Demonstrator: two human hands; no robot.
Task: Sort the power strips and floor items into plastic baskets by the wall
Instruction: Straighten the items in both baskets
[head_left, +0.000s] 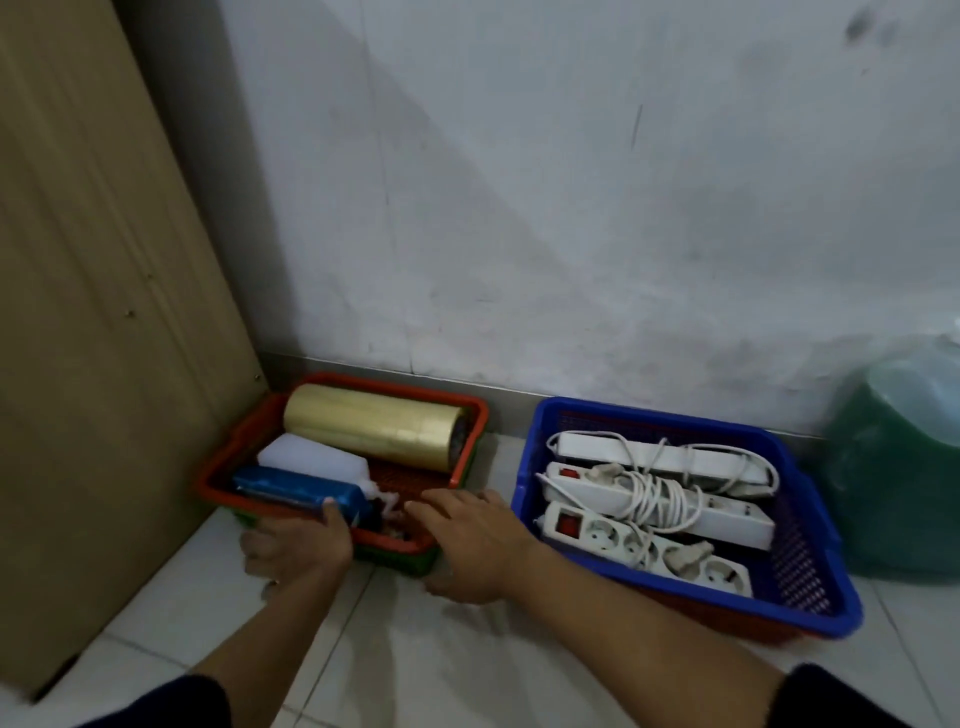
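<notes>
A red plastic basket (470, 410) stands on the floor against the wall, nested in a green basket (400, 557). It holds a gold tape roll (371, 426), a white block (311, 460) and a blue flat item (296, 491). My left hand (298, 545) grips the basket's near rim, thumb on the blue item. My right hand (467, 545) holds the near right corner, fingers spread over the rim. To the right, a blue basket (810, 561) holds three white power strips (654, 514) with coiled cords.
A brown wooden panel (104, 312) rises at the left, touching the red basket. A green plastic-wrapped container (904, 478) sits at the far right by the wall. White floor tiles (415, 649) lie in front of both baskets.
</notes>
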